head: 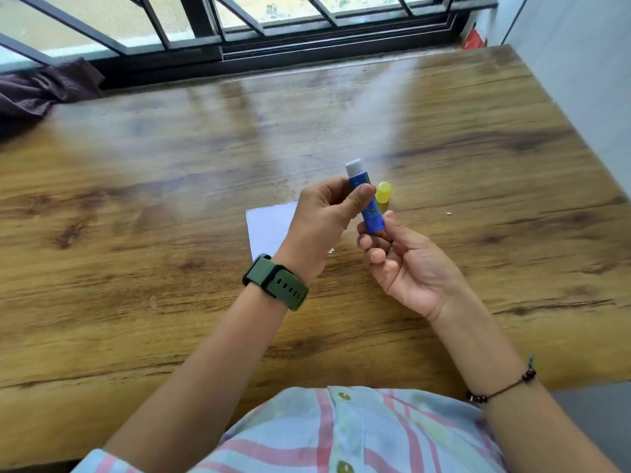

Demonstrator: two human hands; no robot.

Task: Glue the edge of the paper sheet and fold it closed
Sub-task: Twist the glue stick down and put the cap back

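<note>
Both hands hold a blue glue stick (370,216) above the table, its white uncapped tip pointing away from me. My left hand (321,227) pinches the upper barrel between thumb and fingers. At the stick's base, my right hand (406,264) grips the bottom end with its fingertips. The yellow cap (384,192) stands on the wooden table (170,206) just behind the stick. A small white paper sheet (269,230) lies flat on the table, partly hidden under my left hand.
A dark cloth (41,93) lies at the far left by the barred window (273,32). A white wall (587,80) borders the table's right side. A red item (473,39) sits in the far right corner.
</note>
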